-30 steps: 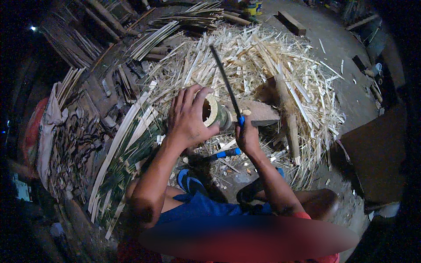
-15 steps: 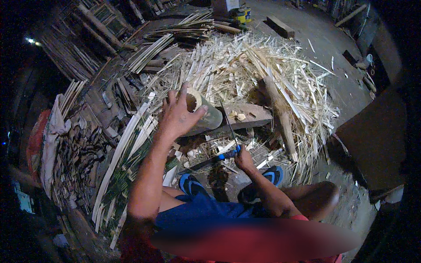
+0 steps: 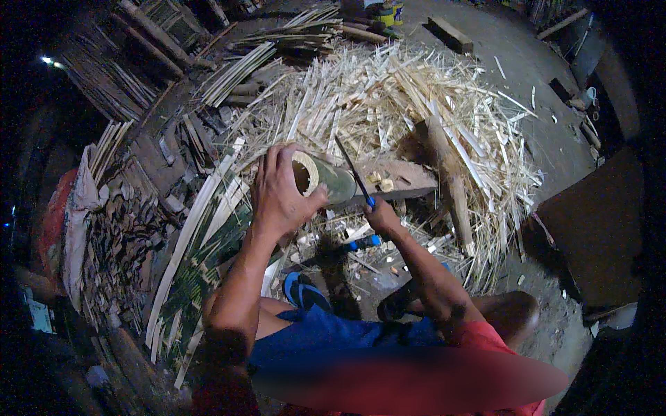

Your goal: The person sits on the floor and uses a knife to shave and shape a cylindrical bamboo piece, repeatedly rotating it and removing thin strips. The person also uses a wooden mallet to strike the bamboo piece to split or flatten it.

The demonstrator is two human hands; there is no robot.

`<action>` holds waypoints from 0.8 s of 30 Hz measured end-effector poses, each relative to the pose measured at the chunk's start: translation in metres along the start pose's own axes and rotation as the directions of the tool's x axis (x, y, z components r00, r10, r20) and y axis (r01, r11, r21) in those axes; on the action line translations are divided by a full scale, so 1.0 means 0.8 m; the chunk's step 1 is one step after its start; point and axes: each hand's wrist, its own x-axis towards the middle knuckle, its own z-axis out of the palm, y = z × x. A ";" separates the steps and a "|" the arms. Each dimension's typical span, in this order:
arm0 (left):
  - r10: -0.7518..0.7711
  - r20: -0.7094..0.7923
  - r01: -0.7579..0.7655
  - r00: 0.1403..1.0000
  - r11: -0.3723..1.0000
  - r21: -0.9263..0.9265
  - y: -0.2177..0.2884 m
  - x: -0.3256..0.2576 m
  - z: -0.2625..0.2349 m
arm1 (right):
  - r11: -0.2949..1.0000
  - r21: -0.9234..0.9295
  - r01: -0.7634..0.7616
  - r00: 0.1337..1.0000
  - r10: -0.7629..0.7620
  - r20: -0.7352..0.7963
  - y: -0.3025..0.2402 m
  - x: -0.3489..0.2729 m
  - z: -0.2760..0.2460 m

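A short, thick bamboo section [image 3: 334,183] lies tilted against a wooden block [image 3: 415,177], its hollow cut end facing me. My left hand [image 3: 279,193] is closed around that end, fingers over the far side and thumb along the near rim. In my right hand [image 3: 383,218] is a knife [image 3: 352,166] with a blue handle and a narrow dark blade. The blade stands raised just beyond the bamboo's other end; whether it touches cannot be made out. A second blue-and-black handled tool [image 3: 364,243] lies on the ground below my right hand.
A heap of pale bamboo shavings [image 3: 368,97] spreads beyond the block, with a wooden post [image 3: 451,187] leaning across its right part. Long split strips [image 3: 191,239] lie at my left. A brown panel [image 3: 590,222] stands at right. My sandalled foot [image 3: 303,291] is near the block.
My right hand has risen slightly away from me, lifting the knife so its blade points farther up and left. My left hand's fingers have drawn closer together around the bamboo.
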 end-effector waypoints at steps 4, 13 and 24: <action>0.007 0.008 -0.006 1.000 0.999 -0.050 -0.003 0.002 0.002 | 0.985 0.086 0.151 0.986 -0.144 -0.089 0.001 -0.002 0.012; -0.077 -0.142 0.073 0.987 0.997 -0.036 -0.004 -0.005 0.014 | 0.977 0.143 0.158 0.980 -0.138 -0.141 -0.029 -0.016 0.006; -0.177 -0.152 0.167 0.972 0.983 -0.077 0.002 -0.006 0.016 | 0.998 0.052 0.016 0.997 -0.012 -0.078 0.034 0.009 0.045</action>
